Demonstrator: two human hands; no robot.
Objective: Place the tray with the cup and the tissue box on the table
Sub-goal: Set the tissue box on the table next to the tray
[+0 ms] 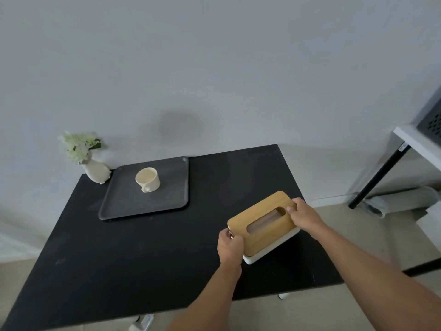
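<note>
A dark grey tray (124, 201) lies on the black table (119, 259) near its far left corner. A cream cup (148, 179) stands upright on the tray, handle toward me. At the table's right side sits a tissue box (257, 231) with a white base and a wooden lid that has an oval slot. My left hand (229, 247) grips the box's near left end. My right hand (304, 216) grips its far right end. Whether the box rests on the table or hangs just above it, I cannot tell.
A white vase with pale green flowers (89, 161) stands at the table's far left corner, touching the tray's corner. A white shelf with a black leg (381, 174) stands to the right. A grey wall is behind the table.
</note>
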